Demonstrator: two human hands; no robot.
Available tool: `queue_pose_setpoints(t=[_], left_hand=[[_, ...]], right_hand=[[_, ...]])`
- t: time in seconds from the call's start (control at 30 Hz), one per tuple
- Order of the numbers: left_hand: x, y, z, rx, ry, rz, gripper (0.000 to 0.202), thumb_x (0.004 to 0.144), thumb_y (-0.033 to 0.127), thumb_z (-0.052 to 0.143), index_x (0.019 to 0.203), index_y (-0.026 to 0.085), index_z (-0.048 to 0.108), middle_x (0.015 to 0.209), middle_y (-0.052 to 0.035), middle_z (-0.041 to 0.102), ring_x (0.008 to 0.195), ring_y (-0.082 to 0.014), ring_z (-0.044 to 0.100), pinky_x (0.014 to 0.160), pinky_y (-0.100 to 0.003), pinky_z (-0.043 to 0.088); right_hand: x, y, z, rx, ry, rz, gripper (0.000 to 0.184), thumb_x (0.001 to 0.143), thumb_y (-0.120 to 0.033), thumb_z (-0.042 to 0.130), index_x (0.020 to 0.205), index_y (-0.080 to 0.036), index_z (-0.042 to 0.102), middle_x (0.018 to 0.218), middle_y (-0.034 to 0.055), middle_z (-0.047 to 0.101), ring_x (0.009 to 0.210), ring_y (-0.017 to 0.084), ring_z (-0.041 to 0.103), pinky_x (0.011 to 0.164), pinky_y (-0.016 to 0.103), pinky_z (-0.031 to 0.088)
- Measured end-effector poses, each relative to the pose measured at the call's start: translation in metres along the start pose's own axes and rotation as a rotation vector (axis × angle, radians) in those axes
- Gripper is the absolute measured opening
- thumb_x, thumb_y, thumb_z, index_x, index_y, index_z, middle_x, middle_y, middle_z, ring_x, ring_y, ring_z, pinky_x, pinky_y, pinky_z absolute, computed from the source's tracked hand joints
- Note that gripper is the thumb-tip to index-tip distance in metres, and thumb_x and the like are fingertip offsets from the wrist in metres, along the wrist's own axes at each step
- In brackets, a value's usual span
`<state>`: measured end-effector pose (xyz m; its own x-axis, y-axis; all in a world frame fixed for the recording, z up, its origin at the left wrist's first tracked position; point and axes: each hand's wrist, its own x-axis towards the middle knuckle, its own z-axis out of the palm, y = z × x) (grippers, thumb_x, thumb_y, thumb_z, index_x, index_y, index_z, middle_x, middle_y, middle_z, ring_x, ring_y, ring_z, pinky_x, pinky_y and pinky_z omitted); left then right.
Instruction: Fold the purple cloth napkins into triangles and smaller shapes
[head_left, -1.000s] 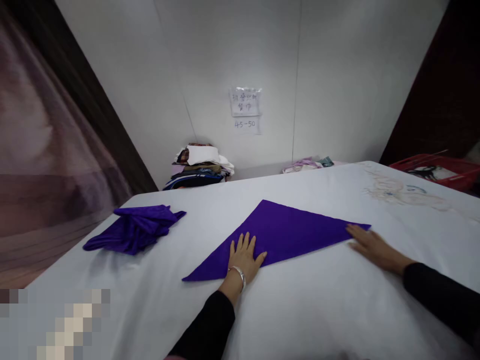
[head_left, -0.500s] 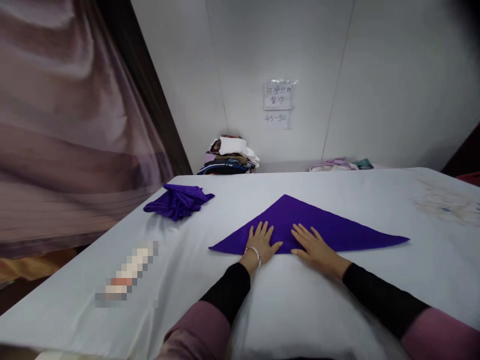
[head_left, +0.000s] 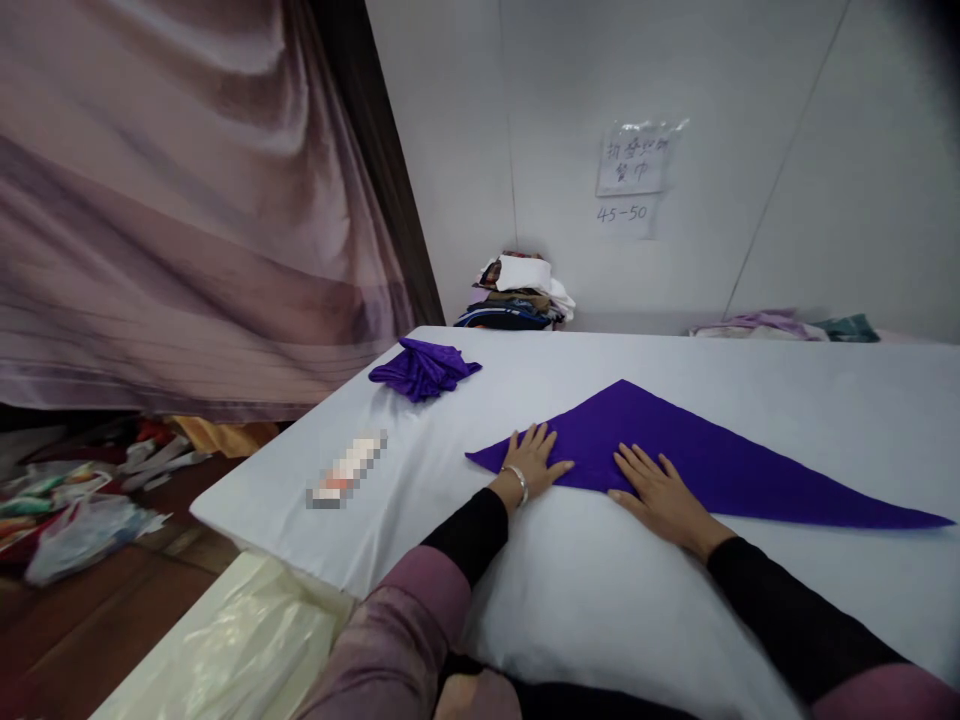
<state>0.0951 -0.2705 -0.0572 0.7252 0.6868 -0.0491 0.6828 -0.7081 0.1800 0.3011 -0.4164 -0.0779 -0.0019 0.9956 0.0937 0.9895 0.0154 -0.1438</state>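
Note:
A purple cloth (head_left: 697, 455), folded into a flat triangle, lies on the white table (head_left: 675, 600). My left hand (head_left: 534, 458) rests flat on its left part near the left tip, fingers spread, with a silver bracelet at the wrist. My right hand (head_left: 660, 492) lies flat on the cloth's near edge, a little to the right of the left hand, fingers stretched out. Neither hand holds anything. A second purple cloth (head_left: 424, 368) sits crumpled near the table's far left corner, out of reach of both hands.
A pile of folded clothes (head_left: 517, 295) stands against the back wall, with more fabric (head_left: 780, 324) at the right. A paper note (head_left: 632, 165) hangs on the wall. A mauve curtain (head_left: 187, 200) fills the left. Bags and litter (head_left: 75, 510) lie on the floor.
My right hand slid from the triangle's right tip to its middle, beside the left hand. The left hand shifted slightly toward the left tip. The view has swung left.

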Motion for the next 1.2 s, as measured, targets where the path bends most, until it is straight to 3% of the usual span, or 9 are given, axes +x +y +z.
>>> queue_pose_setpoints(t=[0.17,0.27,0.37,0.47,0.6,0.7,0.87,1.2], left_hand=[[-0.024,-0.077,-0.016,0.008,0.056,-0.255,0.071,0.082,0.066,0.027,0.138,0.023,0.031,0.149,-0.006,0.021,0.137,-0.0262,0.012,0.109,-0.05,0.007],[-0.043,-0.124,-0.032,0.001,0.166,-0.465,0.065,0.086,0.055,0.033,0.135,0.013,0.037,0.146,-0.017,0.026,0.134,-0.0345,0.019,0.105,-0.059,0.013],[-0.063,-0.152,-0.046,-0.038,0.293,-0.549,0.055,0.09,0.046,0.028,0.128,0.01,0.045,0.137,-0.0195,0.041,0.129,-0.0332,0.033,0.103,-0.054,0.025],[-0.076,-0.153,-0.045,-0.121,0.35,-0.453,0.044,0.089,0.042,0.032,0.118,0.017,0.055,0.124,-0.0104,0.056,0.118,-0.0232,0.048,0.1,-0.039,0.037],[-0.077,-0.135,-0.029,-0.239,0.348,-0.228,0.028,0.074,0.03,0.058,0.1,0.023,0.065,0.12,-0.0027,0.06,0.113,-0.0178,0.052,0.098,-0.031,0.041],[-0.071,-0.126,-0.019,-0.302,0.379,-0.142,0.021,0.069,0.025,0.061,0.088,0.021,0.067,0.119,-0.0045,0.06,0.111,-0.0181,0.053,0.098,-0.032,0.042],[-0.063,-0.132,-0.014,-0.362,0.431,-0.104,0.013,0.073,0.03,0.056,0.071,0.02,0.064,0.114,-0.0064,0.061,0.107,-0.0196,0.056,0.09,-0.035,0.048],[-0.067,-0.148,-0.006,-0.334,0.466,-0.064,0.016,0.075,0.026,0.049,0.075,0.02,0.064,0.114,-0.0078,0.061,0.112,-0.0219,0.053,0.097,-0.041,0.043]], right_hand=[[0.0,-0.001,0.0,0.012,0.021,-0.003,0.072,0.086,-0.065,0.018,0.143,-0.02,0.025,0.147,0.0084,0.026,0.136,0.026,0.015,0.108,0.051,0.011],[0.0,-0.001,0.001,0.006,0.024,-0.002,0.073,0.086,-0.066,0.018,0.142,-0.019,0.026,0.147,0.0085,0.026,0.136,0.026,0.015,0.108,0.05,0.011],[0.0,-0.001,0.002,0.008,0.026,-0.003,0.073,0.086,-0.065,0.019,0.142,-0.019,0.027,0.147,0.0081,0.026,0.136,0.026,0.016,0.108,0.05,0.011],[0.0,0.001,0.005,0.018,0.035,-0.015,0.071,0.086,-0.064,0.02,0.142,-0.021,0.026,0.147,0.0067,0.025,0.136,0.027,0.015,0.108,0.051,0.011],[-0.001,0.003,0.006,0.024,0.044,-0.011,0.069,0.086,-0.064,0.022,0.142,-0.024,0.025,0.147,0.0057,0.025,0.136,0.027,0.015,0.108,0.052,0.011],[-0.001,0.003,0.004,0.027,0.038,-0.003,0.069,0.086,-0.064,0.023,0.142,-0.024,0.027,0.147,0.0063,0.025,0.136,0.027,0.016,0.108,0.051,0.012],[-0.001,0.002,0.002,0.017,0.017,-0.008,0.068,0.086,-0.065,0.023,0.14,-0.024,0.03,0.147,0.0071,0.025,0.136,0.026,0.016,0.108,0.051,0.012],[-0.001,0.002,0.002,0.033,0.024,-0.011,0.067,0.087,-0.064,0.023,0.139,-0.024,0.033,0.147,0.0073,0.026,0.136,0.026,0.016,0.108,0.05,0.012]])
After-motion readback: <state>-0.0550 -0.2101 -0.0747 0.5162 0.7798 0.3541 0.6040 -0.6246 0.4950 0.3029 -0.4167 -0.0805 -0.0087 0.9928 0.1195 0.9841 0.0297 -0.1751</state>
